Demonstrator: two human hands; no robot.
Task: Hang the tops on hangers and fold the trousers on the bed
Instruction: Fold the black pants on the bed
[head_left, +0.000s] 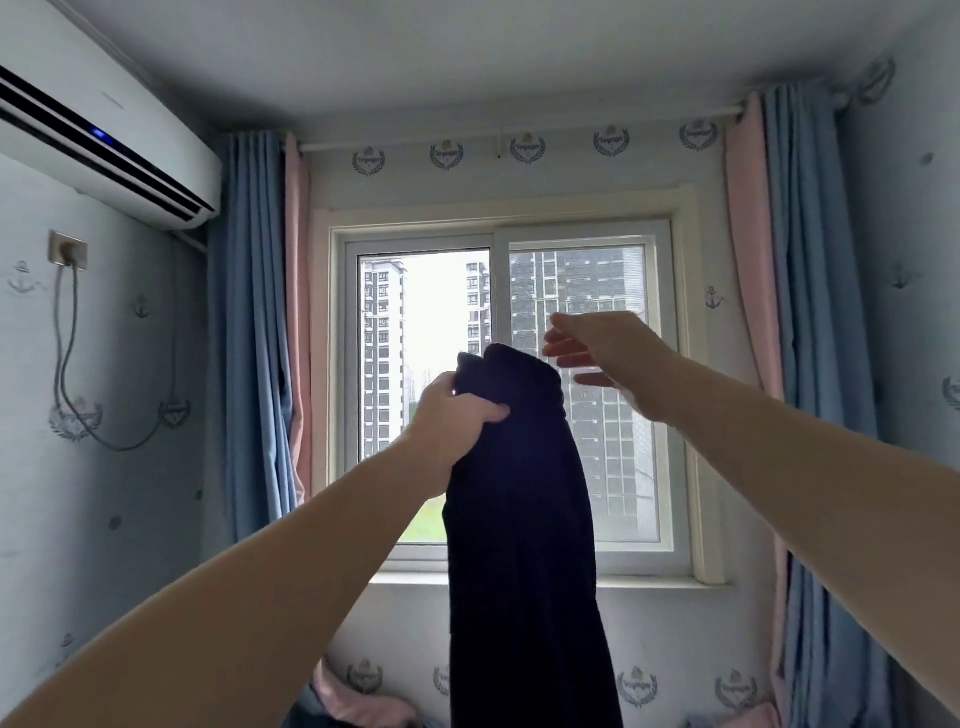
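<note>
Garment (524, 519), dark and long, hangs in the air in the middle of the view, in front of the window (426, 312), its lower end running out past the bottom edge. Whether it is a top or trousers cannot be told from its dark folds. The left hand (457, 421) grips it just below its bunched top, with the fingers curled round the cloth and the thumb pressed across the front. The right hand (602, 353) is raised just beside the upper right edge of the garment, fingers straight and spread and holding nothing; whether its fingertips touch the cloth cannot be told. Both bare forearms reach up and forward from the lower corners. Blue and pink curtains (249, 312) hang at both sides of the window, and tall buildings (382, 338) show through the glass. An air conditioner (104, 140) is mounted high on the left wall, with a socket (67, 249) below it and a cable (67, 364) trailing down from the socket. Pink cloth (358, 706) lies at the bottom edge, left of the garment.
</note>
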